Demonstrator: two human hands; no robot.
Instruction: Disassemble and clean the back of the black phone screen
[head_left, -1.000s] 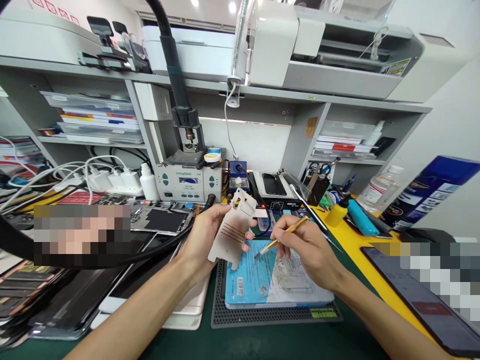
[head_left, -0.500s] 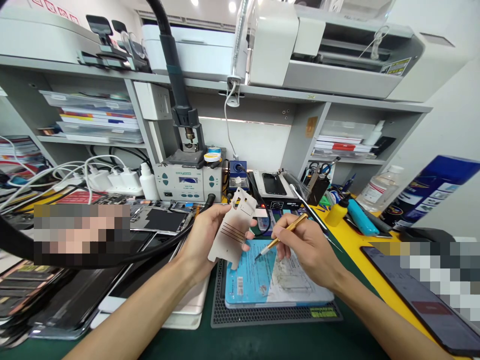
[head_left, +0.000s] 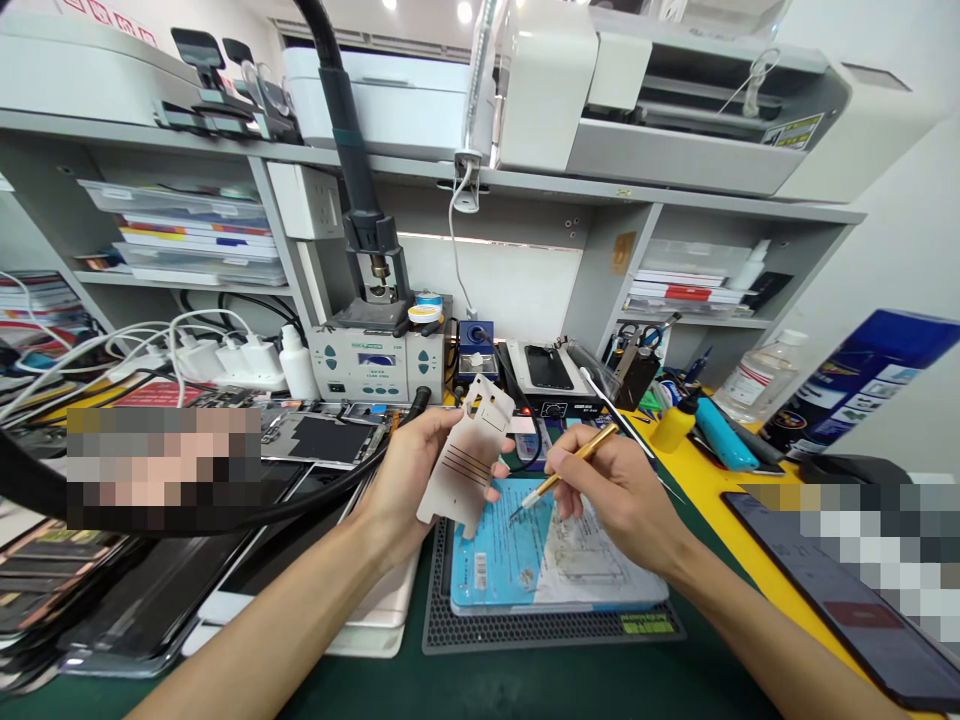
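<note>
A thin plate (head_left: 469, 460) and a slim tool (head_left: 574, 466) were held above a flat box

The thin plate was held tilted in the left hand (head_left: 409, 462), near the upper left corner of the flat box (head_left: 517, 570). It was pinched at its sides: the thumb was placed along the left edge, and fingertips were seen at the right edge, slightly spread from each other. A dark, smoky shade and several narrow parallel slots were seen on the plate's face.

The slim tool, with its golden shaft, was pinched between the thumb and the forefinger of the right hand (head_left: 607, 485), and the other fingers were curled below. Its thin tip was pointed down to the left, over the blue part of the box; whether the surface was touched cannot be told.

The box was laid on a dark mat (head_left: 480, 636) with a honeycomb pattern, which was placed on the green work surface (head_left: 375, 692). To the left, some phone parts (head_left: 150, 590) were stacked. Behind the hands, a grey station (head_left: 382, 365) with a small display was placed. To the right, a yellow bottle (head_left: 673, 426) was seen beside a light-blue bottle (head_left: 726, 435).
</note>
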